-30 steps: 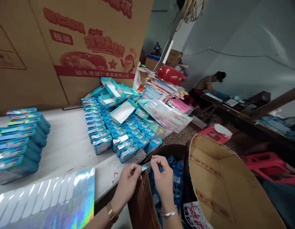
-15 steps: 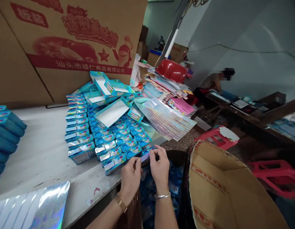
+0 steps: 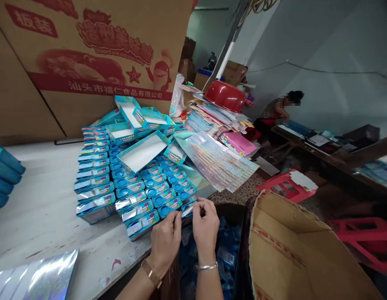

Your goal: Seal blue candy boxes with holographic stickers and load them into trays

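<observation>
Small blue candy tins (image 3: 157, 179) stand in packed rows on the white table, several with a shiny strip across one end. At the near right corner of the rows, a silvery sticker strip (image 3: 187, 211) spans the tin between my hands. My left hand (image 3: 165, 235) is closed, thumb and finger pinched at the strip's left end. Its right end is pinched by my right hand (image 3: 206, 227), fingertips touching the tin. Parts of that tin are hidden behind my fingers. A sheet of holographic strips (image 3: 40, 277) lies at the table's near left.
Shallow blue trays (image 3: 143, 151) are piled on the tins. A holographic sheet (image 3: 216, 160) overhangs the table's right side. Below my hands, an open carton (image 3: 283, 237) contains blue packs (image 3: 226, 254). A large printed carton (image 3: 96, 50) stands behind; a person (image 3: 276, 109) sits far right.
The strip, held clear between my hands before, now rests lower against the corner tin. Both hands have shifted slightly left and down in view as the camera moved.
</observation>
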The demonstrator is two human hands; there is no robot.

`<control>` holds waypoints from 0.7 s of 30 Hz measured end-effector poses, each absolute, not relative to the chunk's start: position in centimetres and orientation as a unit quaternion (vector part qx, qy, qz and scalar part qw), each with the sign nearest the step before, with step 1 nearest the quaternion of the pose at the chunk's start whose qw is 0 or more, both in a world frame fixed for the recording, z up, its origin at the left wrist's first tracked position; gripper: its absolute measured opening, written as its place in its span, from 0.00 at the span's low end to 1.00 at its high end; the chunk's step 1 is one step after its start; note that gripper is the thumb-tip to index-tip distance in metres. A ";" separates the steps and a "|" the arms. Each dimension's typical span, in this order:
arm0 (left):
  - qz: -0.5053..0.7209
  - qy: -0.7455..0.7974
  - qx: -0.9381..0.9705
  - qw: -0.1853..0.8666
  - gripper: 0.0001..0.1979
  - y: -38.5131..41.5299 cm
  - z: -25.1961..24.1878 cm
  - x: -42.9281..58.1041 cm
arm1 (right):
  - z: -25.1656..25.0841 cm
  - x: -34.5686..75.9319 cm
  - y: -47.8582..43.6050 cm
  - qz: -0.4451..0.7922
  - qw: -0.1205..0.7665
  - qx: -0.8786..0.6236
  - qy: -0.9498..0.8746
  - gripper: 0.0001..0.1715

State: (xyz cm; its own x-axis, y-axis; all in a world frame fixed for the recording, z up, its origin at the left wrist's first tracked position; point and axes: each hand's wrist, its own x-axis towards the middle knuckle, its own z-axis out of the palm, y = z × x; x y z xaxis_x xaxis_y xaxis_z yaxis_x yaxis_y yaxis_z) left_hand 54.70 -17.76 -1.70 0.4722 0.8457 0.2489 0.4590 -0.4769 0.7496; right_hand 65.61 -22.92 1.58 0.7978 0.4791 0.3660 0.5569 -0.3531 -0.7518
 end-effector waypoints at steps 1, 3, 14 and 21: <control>0.314 0.406 0.803 0.303 0.14 -17.7 -1.7 54.7 | 1.6 65.6 -22.9 -0.044 0.473 -0.822 -0.315 0.15; 0.317 0.404 0.804 0.300 0.14 -17.6 -1.7 54.8 | 1.5 65.5 -23.0 -0.049 0.474 -0.821 -0.315 0.15; 0.317 0.409 0.796 0.313 0.15 -17.5 -1.2 54.8 | 1.1 65.4 -23.0 -0.056 0.469 -0.822 -0.319 0.13; 0.284 0.402 0.827 0.272 0.12 -17.3 -1.3 55.1 | 0.6 65.2 -22.9 -0.080 0.456 -0.823 -0.329 0.13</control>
State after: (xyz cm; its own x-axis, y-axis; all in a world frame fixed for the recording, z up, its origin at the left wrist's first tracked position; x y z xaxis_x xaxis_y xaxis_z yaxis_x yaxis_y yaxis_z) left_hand 55.11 -17.30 -1.33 0.5162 0.8189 0.2509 0.5104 -0.5294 0.6777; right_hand 65.23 -22.92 0.61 0.7701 0.4688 0.4326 0.6152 -0.3668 -0.6978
